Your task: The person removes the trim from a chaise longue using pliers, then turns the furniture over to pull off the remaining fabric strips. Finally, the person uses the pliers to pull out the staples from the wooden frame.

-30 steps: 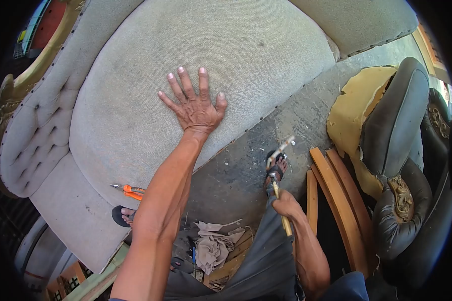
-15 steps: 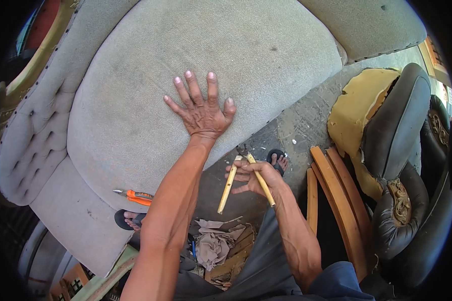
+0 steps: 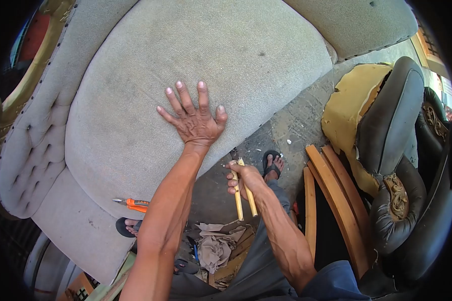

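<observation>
My left hand (image 3: 193,116) lies flat with fingers spread on the grey fabric seat of a sofa (image 3: 150,65). My right hand (image 3: 242,176) grips a pair of pincers with pale yellow handles (image 3: 245,198) close to the sofa's front edge, jaws up by the edge and handles pointing down toward me. The handles are squeezed close together. What the jaws touch is hidden by my hand.
Orange-handled pliers (image 3: 133,202) lie on the sofa's lower panel. My sandalled feet (image 3: 272,163) stand on a dirty concrete floor. Crumpled cloth scraps (image 3: 213,246) lie below. Curved wooden slats (image 3: 331,200) and a torn dark leather armchair (image 3: 391,145) stand at the right.
My right hand rose from beside my leg, swung the pincers up with handles apart, then brought them to the sofa's edge with handles closed. My left hand stayed pressed on the seat.
</observation>
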{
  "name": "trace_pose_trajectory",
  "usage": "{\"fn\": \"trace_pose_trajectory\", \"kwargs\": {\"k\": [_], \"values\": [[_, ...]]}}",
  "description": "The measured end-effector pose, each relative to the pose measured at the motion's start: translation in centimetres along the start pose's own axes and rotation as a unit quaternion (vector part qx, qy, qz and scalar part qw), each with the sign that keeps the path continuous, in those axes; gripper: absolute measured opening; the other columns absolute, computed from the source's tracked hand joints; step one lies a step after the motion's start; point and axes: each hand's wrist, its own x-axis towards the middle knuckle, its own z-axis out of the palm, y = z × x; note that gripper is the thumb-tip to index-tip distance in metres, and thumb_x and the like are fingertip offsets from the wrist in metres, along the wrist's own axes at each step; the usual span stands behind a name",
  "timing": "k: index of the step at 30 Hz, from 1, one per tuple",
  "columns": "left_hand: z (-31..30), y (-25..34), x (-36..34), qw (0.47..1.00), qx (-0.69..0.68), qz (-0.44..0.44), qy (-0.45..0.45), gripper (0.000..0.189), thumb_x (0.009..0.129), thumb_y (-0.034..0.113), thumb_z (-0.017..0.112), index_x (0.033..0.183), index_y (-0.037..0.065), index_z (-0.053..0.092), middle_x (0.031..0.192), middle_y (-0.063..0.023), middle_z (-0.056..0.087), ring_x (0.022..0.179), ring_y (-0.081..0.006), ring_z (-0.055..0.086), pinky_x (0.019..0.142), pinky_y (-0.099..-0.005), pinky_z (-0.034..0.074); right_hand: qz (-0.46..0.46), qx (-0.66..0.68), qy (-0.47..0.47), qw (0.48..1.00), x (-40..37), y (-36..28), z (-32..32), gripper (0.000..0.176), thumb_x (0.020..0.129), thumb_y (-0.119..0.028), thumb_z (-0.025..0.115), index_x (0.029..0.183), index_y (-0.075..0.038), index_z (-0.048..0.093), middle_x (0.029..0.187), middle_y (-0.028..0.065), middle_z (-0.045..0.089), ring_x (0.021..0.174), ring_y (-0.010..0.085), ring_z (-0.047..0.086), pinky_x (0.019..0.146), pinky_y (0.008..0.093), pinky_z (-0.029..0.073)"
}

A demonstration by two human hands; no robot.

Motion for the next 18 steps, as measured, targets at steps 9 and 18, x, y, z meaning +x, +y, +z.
{"fn": "trace_pose_trajectory", "kwargs": {"k": [9,18], "values": [[-0.6,0.2,-0.6,1.000,0.011,0.007,-0.021,0.082,0.087,0.048,0.047,0.158,0.020,0.017,0.158,-0.0217,0.014,0.150,-0.0450,0.000,0.110,-0.0728,-0.006,-0.352,-0.178,0.214,0.894,11.0,11.4,-2.3,0.019,0.100,-0.021,0.056,0.101,-0.002,0.051,0.072,0.0034,0.049,0.053,0.0135,0.049,0.044,0.0312,0.042],[0.4,-0.2,0.0,1.000,0.025,0.008,-0.012,0.079,0.091,0.053,0.040,0.158,0.019,0.017,0.159,-0.0232,0.013,0.150,-0.0482,0.001,0.110,-0.0745,-0.006,-0.236,-0.006,0.048,0.971,-7.0,3.8,-4.6,0.017,0.094,-0.007,0.058,0.109,-0.006,0.050,0.073,0.0045,0.046,0.051,0.0116,0.043,0.044,0.0305,0.040]]}}
